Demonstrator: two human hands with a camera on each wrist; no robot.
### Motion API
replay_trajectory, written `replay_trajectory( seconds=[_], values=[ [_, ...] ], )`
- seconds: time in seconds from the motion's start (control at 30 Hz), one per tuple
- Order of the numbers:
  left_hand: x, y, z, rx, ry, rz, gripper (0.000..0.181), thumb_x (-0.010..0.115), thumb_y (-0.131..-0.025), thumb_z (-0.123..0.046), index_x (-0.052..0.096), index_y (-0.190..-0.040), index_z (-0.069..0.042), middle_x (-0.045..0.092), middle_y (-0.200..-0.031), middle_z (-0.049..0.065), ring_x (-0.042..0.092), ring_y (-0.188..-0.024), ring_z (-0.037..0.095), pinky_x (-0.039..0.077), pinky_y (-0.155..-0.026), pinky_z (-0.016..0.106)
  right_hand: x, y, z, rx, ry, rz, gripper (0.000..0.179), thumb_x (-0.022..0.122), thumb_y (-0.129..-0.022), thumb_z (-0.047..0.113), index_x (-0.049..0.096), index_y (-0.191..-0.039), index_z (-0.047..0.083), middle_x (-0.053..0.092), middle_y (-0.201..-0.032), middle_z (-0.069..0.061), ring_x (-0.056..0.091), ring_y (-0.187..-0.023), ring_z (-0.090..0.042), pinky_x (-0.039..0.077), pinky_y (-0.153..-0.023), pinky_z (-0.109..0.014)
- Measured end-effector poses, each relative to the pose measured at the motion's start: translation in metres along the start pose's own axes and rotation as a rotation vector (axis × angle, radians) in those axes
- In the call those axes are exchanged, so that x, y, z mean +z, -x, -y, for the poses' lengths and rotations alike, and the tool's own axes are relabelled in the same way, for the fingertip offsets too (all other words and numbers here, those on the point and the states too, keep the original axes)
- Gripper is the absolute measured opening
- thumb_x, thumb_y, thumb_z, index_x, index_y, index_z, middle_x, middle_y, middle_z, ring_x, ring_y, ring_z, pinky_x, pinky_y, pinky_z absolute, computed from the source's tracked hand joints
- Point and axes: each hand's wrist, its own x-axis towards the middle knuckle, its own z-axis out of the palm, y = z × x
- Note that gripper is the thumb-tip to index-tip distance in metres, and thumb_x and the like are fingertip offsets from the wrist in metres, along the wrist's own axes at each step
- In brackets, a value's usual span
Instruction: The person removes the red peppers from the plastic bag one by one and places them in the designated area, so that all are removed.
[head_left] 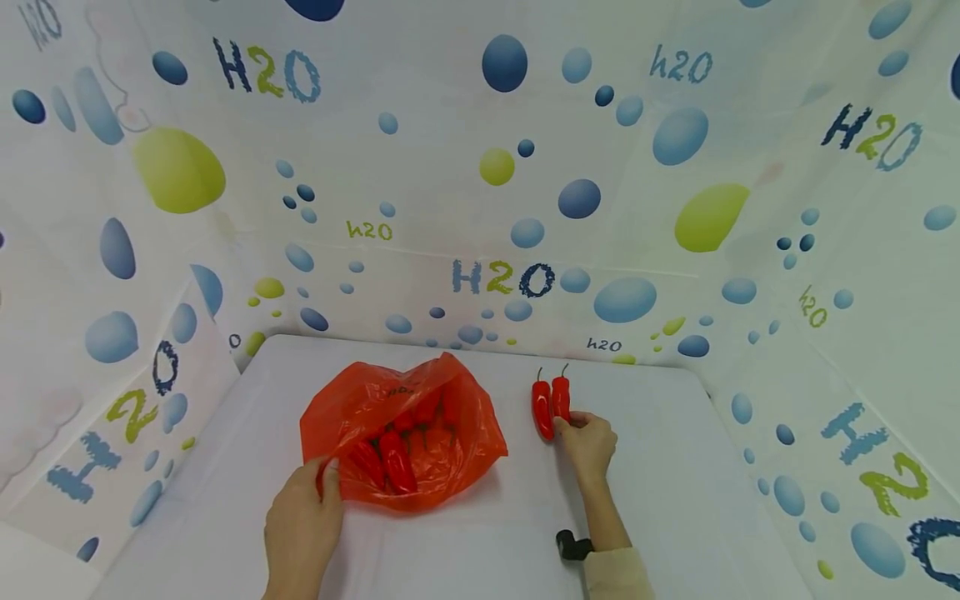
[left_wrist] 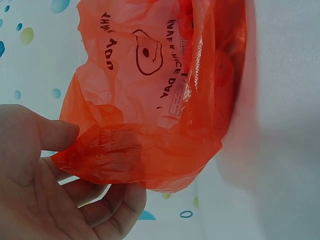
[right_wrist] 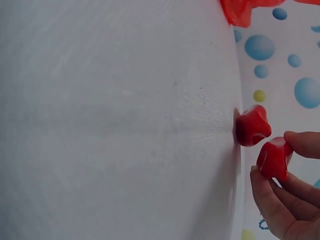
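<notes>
White smooth tabletop (head_left: 675, 483) extending right of the right hand (head_left: 588, 443), far edge (head_left: 645, 364) beyond, glossy red elongated pepper (head_left: 561, 398) in its pinch, stem (head_left: 566, 370) toward that edge, long axis fore-and-aft, left hand (head_left: 304, 518) pinching red plastic bag (head_left: 480, 433).

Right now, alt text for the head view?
Right hand pinches a red pepper beside another at a white table. Left hand grips an open red bag with more peppers inside; H2O-print backdrop behind.
</notes>
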Motion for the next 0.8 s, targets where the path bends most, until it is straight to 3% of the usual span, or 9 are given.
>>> replay_trajectory(
  seconds=[0.4,0.8],
  values=[
    [0.001,0.001,-0.002,0.009,0.000,-0.025,0.034,0.051,-0.110,-0.025,0.069,-0.120,0.003,0.071,-0.115,0.026,0.067,-0.107,0.052,0.051,-0.085,0.069,0.001,-0.005,-0.007,0.035,0.033,0.025,0.030,0.081,-0.091,0.019,0.078,-0.109,-0.004,0.077,-0.097,-0.021,0.073,-0.086,-0.034,0.062,-0.069,-0.041],
    [0.002,0.000,-0.001,0.011,-0.001,-0.007,0.036,0.050,-0.110,-0.025,0.068,-0.121,0.004,0.070,-0.116,0.027,0.066,-0.108,0.053,0.050,-0.086,0.070,0.005,-0.008,-0.014,0.080,0.048,0.057,0.034,0.079,-0.093,0.023,0.077,-0.116,-0.002,0.077,-0.103,-0.021,0.072,-0.094,-0.034,0.061,-0.079,-0.046]
  ],
)
